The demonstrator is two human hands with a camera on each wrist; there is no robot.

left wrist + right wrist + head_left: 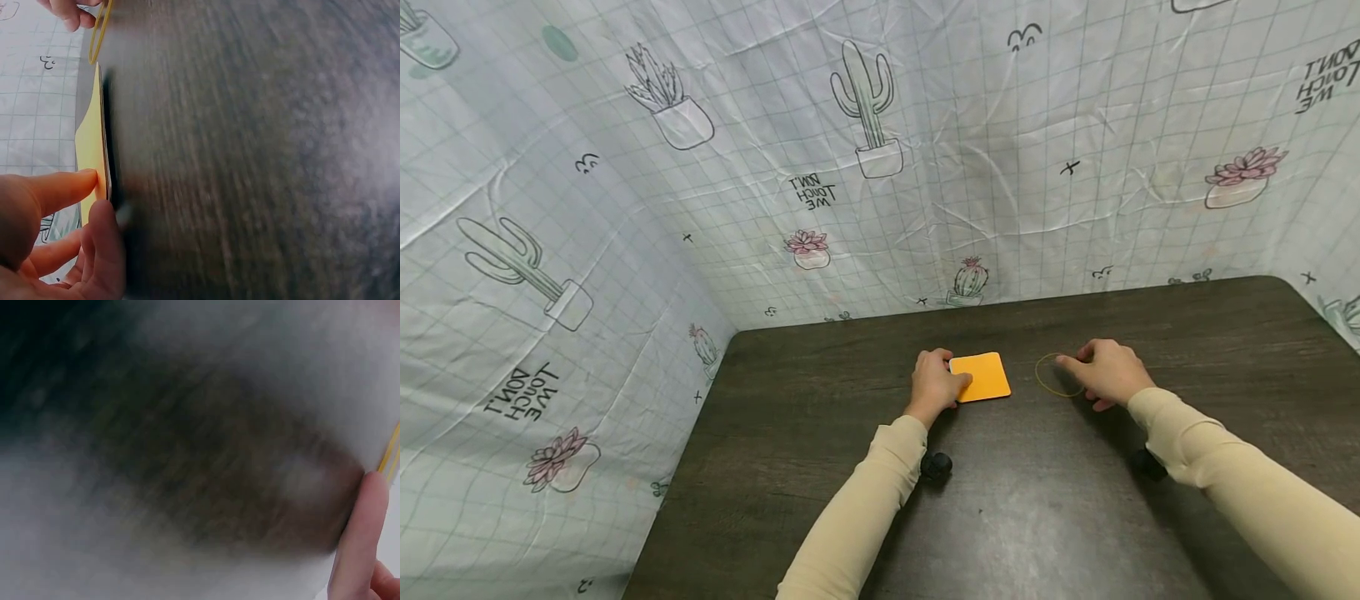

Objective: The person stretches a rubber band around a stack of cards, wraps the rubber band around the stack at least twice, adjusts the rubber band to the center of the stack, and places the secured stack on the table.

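An orange-yellow square card or thin pad lies near the far side of the dark table. My left hand pinches its left edge, the thumb on top and fingers underneath. From the left wrist, the card appears edge-on, thin and slightly raised over a dark shadow. To its right, my right hand holds a thin yellow rubber band at the fingertips. The band hangs as a loose loop between the hand and the card, touching neither card nor left hand. At the right wrist, only part of the band shows beside a finger.
The dark wood-grain table ends at a cactus-print cloth behind and on both sides. A black wrist device sits by the left cuff, another by the right. The right wrist view is mostly blurred.
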